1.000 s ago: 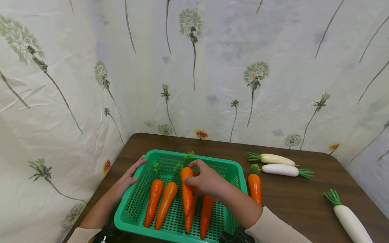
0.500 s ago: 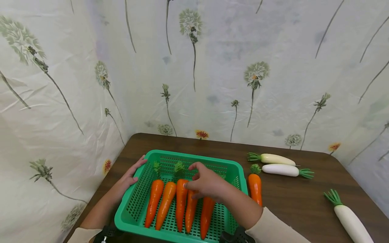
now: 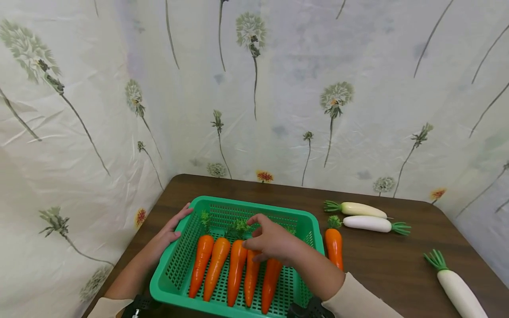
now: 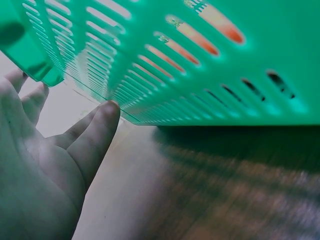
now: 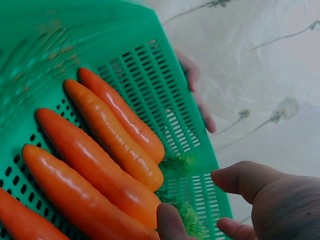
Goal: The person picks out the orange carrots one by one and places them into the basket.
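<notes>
A green plastic basket [image 3: 171,274] holds several orange carrots with leafy green tops, laid side by side, tips toward me. My left hand [image 3: 169,232] rests along the basket's left rim; in the left wrist view its fingers [image 4: 95,142] reach out straight against the outer side. Over the carrots hovers my right hand [image 3: 272,238], thumb and index finger spread apart and holding nothing. Its thumb [image 5: 170,222] is right at the top end of the third carrot from the left [image 3: 237,269]. The fourth carrot [image 3: 252,278] is partly covered by this hand.
One more carrot [image 3: 334,247] lies on the dark wooden table [image 3: 381,260], against the basket's right side. Two white radishes [image 3: 366,223] lie behind it, and another white radish [image 3: 461,291] is at the far right. A flower-patterned cloth [image 3: 286,145] hangs behind the table.
My right hand held the third carrot raised, lowered it among the others and let go. That carrot's leafy top then shifted slightly right. The left hand stayed on the rim.
</notes>
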Available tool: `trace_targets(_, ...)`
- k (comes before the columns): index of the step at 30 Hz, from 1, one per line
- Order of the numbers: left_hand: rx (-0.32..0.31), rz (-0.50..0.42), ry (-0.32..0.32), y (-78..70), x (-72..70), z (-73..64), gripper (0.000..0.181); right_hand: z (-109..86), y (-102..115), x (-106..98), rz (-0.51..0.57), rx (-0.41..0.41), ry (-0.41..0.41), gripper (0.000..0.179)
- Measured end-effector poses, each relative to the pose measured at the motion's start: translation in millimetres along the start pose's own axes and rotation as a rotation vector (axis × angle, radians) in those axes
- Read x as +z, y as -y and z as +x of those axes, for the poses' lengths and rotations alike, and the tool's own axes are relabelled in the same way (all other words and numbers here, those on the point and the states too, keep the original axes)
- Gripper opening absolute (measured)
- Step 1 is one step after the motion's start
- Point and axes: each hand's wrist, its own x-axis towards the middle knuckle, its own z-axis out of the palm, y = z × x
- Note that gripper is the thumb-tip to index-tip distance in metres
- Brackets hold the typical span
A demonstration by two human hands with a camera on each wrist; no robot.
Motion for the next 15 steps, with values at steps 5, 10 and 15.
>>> trace_targets(5,0.022,-0.014,0.002,2.4,0.6,2.0,0.061,-0.4,0,-2,0.005,0.002,-0.004,0.064)
trace_targets(10,0.083,-0.041,-0.004,3.4,1.6,4.3,0.061,-1.6,2,-6,0.037,0.006,0.001,0.064)
trace_targets(15,0.105,-0.056,0.005,1.1,2.3,4.8,0.061,-5.1,4,-11,0.086,-0.01,0.004,0.065)
